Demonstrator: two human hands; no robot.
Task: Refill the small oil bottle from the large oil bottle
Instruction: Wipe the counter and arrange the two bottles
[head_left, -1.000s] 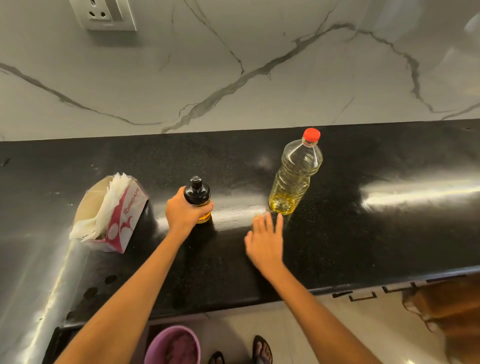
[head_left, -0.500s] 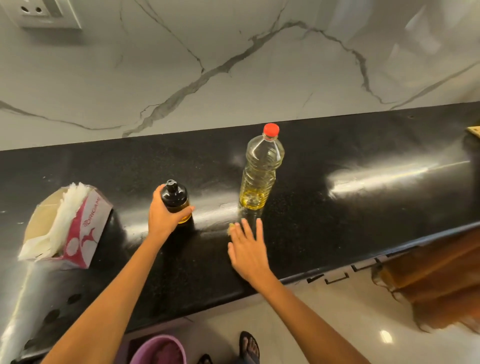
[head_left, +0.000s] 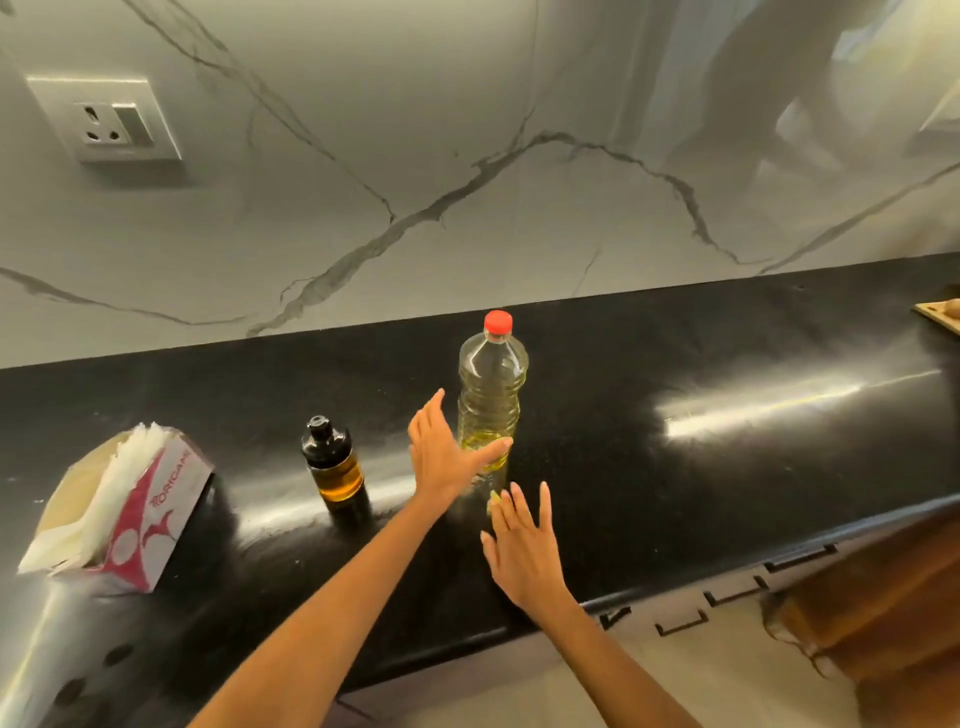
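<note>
- The black worktop (head_left: 675, 467) runs under both hands, with a veined marble wall behind it.
- The tissue box (head_left: 140, 525) lies well left of the left hand; its red and white side reads "ORIGAMI" as far as the letters can be made out, and white tissues stick out of its open end.
- The large oil bottle (head_left: 491, 395), clear with a red cap and unlabelled, stands upright just beyond both hands, with yellow oil showing only in its lower part.
- The left hand (head_left: 441, 452) is spread wide, fingers straight; its thumb lies across the foot of the large oil bottle, though actual contact cannot be confirmed, and nothing is gripped.
- The right hand (head_left: 522, 545) is flat with fingers straight and slightly fanned, just short of the same bottle's base, holding nothing.
- The small oil bottle (head_left: 332, 462), dark-capped with amber oil low inside, stands upright just left of the left hand, untouched; no label is readable.
</note>
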